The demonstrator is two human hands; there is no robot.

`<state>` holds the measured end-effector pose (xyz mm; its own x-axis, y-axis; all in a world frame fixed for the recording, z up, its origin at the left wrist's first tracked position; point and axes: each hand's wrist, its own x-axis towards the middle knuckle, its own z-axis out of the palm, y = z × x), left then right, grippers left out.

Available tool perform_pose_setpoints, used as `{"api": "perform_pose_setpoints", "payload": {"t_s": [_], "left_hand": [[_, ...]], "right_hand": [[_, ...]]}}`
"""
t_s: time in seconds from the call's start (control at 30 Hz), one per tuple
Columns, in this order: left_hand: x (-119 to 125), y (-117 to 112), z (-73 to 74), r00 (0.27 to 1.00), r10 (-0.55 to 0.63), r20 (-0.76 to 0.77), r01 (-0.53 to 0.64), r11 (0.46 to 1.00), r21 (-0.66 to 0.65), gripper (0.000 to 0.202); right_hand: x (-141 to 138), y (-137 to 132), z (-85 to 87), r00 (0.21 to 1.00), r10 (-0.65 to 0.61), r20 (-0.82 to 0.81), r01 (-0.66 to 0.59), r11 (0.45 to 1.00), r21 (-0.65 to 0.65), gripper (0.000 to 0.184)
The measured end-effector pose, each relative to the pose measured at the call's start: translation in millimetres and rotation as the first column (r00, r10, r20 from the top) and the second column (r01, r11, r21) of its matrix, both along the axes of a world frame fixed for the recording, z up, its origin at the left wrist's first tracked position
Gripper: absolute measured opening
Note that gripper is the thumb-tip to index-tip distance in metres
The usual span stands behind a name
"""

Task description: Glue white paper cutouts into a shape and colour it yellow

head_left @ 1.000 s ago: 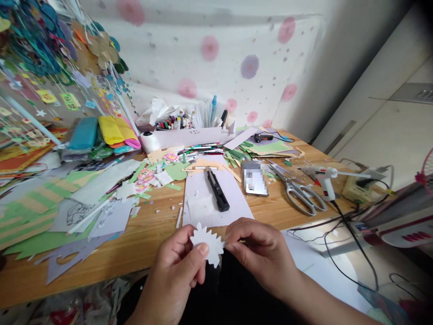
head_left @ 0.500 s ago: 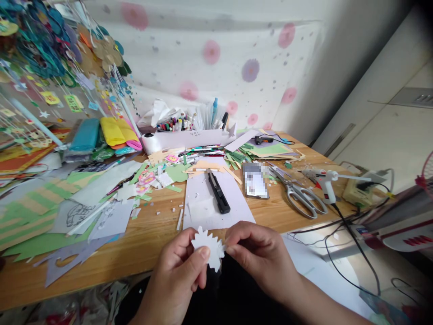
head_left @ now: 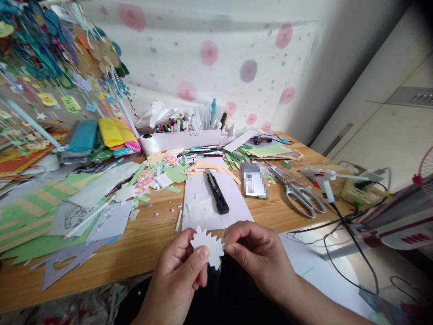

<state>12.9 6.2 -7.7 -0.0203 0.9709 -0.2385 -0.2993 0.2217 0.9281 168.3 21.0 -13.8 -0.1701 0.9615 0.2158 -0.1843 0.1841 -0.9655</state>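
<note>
A small white paper cutout (head_left: pixel 211 249) with a jagged, petal-like edge is pinched in my left hand (head_left: pixel 184 266), the thumb flat on its face. At its right edge, the thumb and forefinger of my right hand (head_left: pixel 259 255) close on one of the points. Both hands are in front of the table's near edge, above my dark lap. Just beyond them a black utility knife (head_left: pixel 217 193) lies on a pale lilac sheet of paper (head_left: pixel 237 219).
Silver scissors (head_left: pixel 301 198), a phone (head_left: pixel 254 180) and a white glue gun (head_left: pixel 323 183) with its cord lie to the right. Paper scraps (head_left: pixel 37 198) spread over the left of the wooden table (head_left: pixel 152 248). A marker holder (head_left: pixel 189 137) stands at the back.
Both hands keep their hold on the paper cutout and hardly move. The whole view has shifted slightly.
</note>
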Motion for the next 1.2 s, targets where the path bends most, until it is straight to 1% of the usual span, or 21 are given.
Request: {"api": "perform_pose_setpoints", "payload": {"t_s": [0.2, 0.57, 0.67, 0.77, 0.87, 0.93, 1.0, 1.07, 1.13, 1.2], "left_hand": [[0, -1, -2.2, 1.000, -0.004, 0.002, 0.004, 1.000, 0.012, 0.032], [1, -1, -4.0, 0.999, -0.001, 0.038, 0.000, 1.000, 0.012, 0.031], [1, 0, -6.0, 0.999, -0.002, 0.045, 0.001, 1.000, 0.015, 0.032], [0, 1, -10.2, 0.998, -0.025, 0.066, 0.022, 0.999, 0.042, 0.028], [0, 3, -15.2, 0.996, -0.062, 0.069, 0.056, 0.995, 0.088, 0.021], [-2, 3, -18.1, 0.997, -0.065, 0.035, 0.060, 0.987, 0.151, 0.017], [-7, 3, -20.4, 0.998, -0.044, -0.055, 0.057, 0.965, 0.256, 0.011], [-13, 3, -21.6, 0.981, -0.002, -0.196, 0.082, 0.913, 0.399, 0.006], [-20, 3, -21.5, 0.941, 0.074, -0.331, 0.124, 0.833, 0.539, 0.021], [-25, 3, -19.9, 0.904, 0.142, -0.404, 0.172, 0.743, 0.647, 0.035]], "right_hand": [[1, 0, -2.2, 0.998, 0.024, -0.057, -0.026, 0.999, -0.031, 0.010], [-1, 0, -3.7, 0.992, 0.038, -0.116, -0.043, 0.998, -0.037, 0.008], [0, 1, -4.1, 0.993, 0.035, -0.111, -0.039, 0.999, -0.032, 0.007], [2, 3, -2.5, 0.997, 0.031, -0.068, -0.031, 1.000, 0.004, 0.007], [7, 4, -1.1, 0.999, 0.036, -0.020, -0.034, 0.995, 0.091, 0.006], [12, 3, -1.7, 0.999, 0.041, -0.035, -0.036, 0.991, 0.125, 0.017], [16, 2, -3.2, 0.999, 0.020, -0.044, -0.014, 0.991, 0.134, 0.027], [18, 1, -4.2, 1.000, -0.031, 0.004, 0.030, 0.984, 0.177, 0.029], [19, -1, -3.2, 0.994, -0.080, 0.078, 0.057, 0.962, 0.268, 0.027], [19, -2, -0.2, 0.983, -0.118, 0.137, 0.060, 0.930, 0.364, 0.025]]}}
